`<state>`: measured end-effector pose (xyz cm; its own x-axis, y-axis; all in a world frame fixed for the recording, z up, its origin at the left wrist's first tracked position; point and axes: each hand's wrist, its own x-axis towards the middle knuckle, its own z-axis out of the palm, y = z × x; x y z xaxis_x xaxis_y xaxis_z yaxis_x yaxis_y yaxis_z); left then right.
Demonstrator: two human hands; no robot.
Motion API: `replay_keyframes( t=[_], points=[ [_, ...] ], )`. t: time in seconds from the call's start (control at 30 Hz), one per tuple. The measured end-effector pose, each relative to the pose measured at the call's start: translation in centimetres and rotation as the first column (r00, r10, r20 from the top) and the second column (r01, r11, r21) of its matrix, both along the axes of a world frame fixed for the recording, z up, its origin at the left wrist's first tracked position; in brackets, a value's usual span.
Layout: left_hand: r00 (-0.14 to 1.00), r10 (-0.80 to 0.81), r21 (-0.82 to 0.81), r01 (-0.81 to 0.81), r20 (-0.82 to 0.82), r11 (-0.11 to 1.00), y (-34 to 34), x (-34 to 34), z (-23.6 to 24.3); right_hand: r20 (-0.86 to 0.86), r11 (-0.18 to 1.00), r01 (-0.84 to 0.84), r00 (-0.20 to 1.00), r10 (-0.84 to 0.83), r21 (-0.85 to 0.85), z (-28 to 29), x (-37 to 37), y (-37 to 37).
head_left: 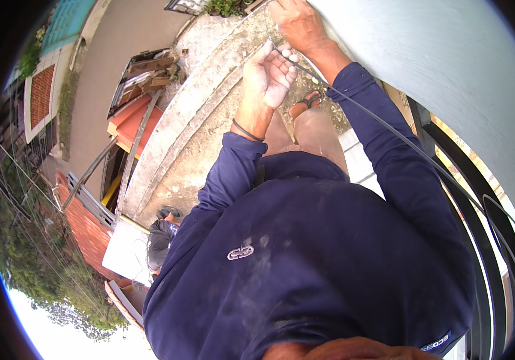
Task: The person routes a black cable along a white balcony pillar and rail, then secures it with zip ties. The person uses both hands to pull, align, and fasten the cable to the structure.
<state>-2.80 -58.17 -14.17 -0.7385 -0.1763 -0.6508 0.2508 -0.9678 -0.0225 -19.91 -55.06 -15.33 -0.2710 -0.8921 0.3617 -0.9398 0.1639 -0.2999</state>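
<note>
A dark cable [383,122] runs from the lower right up over my right forearm to my left hand [267,78]. My left hand is turned palm up, its fingers curled and its thumb against the cable. Past the thumb, a thin dark strand [267,27] continues upward beside my right hand [300,25]. That hand lies against the pale wall at the top edge, its fingers bent together; whether they pinch the strand is hard to see. White dust covers the left palm and fingertips.
A pale blue-grey wall [443,60] rises close on my right, above black metal railings [479,264] with loops of cable. Below lies a rough concrete ledge [179,126]. A person in dark clothes [160,243] is at lower left, near wooden planks [149,66] and overhead wires.
</note>
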Motion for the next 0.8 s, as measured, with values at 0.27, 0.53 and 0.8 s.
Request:
replay_keyframes(
  t=[0.27, 0.53, 0.8],
  points=[
    [0.999, -0.008, 0.000, 0.008, 0.032, 1.000, 0.2, -0.1, -0.2, -0.080, 0.997, -0.048, 0.996, 0.044, -0.052, -0.7, -0.3, -0.4],
    [1.000, 0.010, -0.023, -0.010, -0.007, 1.000, 0.4, 0.0, 0.0, -0.003, 0.998, -0.056, 0.998, 0.056, -0.026, -1.3, -0.5, 1.3],
    [1.000, 0.020, -0.028, -0.020, 0.007, 0.999, 0.3, -0.3, -0.1, -0.030, 0.995, -0.060, 0.998, 0.063, 0.074, 1.3, 0.4, 6.6]
  ],
)
